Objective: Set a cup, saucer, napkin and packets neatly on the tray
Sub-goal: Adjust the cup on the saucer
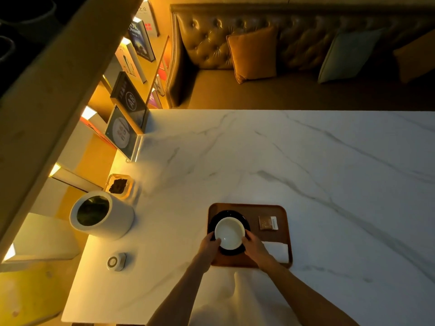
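Note:
A brown wooden tray (pixel 270 208) lies on the marble table near its front edge. On the tray's left half sits a black saucer (pixel 229 214) with a white cup (pixel 229 231) on it. My left hand (pixel 210 243) grips the cup's left side and my right hand (pixel 255 247) grips its right side. Small brown and white packets (pixel 268 223) lie flat on the tray's right half. A white folded napkin (pixel 279 251) rests in the tray's near right corner, partly hidden by my right wrist.
A white cylindrical container (pixel 102 217) stands at the table's left edge, a small dish of dark material (pixel 118 185) behind it and a small round white device (pixel 116 261) in front. An upright card stand (pixel 122 134) is further back. A tufted sofa (pixel 294 55) lies beyond the table.

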Available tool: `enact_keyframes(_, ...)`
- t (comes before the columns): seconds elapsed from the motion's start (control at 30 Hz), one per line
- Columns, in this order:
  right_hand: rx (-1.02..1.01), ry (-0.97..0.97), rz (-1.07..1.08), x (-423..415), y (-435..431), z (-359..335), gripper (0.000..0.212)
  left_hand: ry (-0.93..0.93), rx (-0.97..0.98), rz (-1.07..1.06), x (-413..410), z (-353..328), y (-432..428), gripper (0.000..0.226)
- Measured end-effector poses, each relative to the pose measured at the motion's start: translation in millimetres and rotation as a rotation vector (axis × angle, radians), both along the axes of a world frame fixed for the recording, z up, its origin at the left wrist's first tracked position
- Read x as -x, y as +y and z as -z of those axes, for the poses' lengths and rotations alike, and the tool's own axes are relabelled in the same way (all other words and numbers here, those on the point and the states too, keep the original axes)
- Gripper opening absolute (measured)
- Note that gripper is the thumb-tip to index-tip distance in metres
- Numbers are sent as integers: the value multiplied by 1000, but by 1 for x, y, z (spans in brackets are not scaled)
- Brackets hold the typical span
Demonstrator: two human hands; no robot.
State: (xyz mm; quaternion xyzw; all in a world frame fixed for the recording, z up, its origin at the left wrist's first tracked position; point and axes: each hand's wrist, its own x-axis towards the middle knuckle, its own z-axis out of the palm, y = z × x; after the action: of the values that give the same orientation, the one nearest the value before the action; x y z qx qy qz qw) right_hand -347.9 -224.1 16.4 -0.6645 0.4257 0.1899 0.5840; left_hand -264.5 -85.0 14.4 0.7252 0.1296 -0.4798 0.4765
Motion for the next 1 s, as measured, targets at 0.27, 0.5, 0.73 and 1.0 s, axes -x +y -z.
enact_keyframes(0.27,120,20,-35,-4,2,13,43,53,63,-28,0,7,2,51)
enact_keyframes(0.5,142,15,-34,-4,3,14,44,47,62,-17,1,7,0,49)
enact_keyframes(0.73,133,-3,-23,-4,1,13,43,35,63,-8,-4,3,-4,49)
enact_keyframes(1.0,119,-8,-35,-4,0,9,43,30,12,-28,-3,3,-5,50)
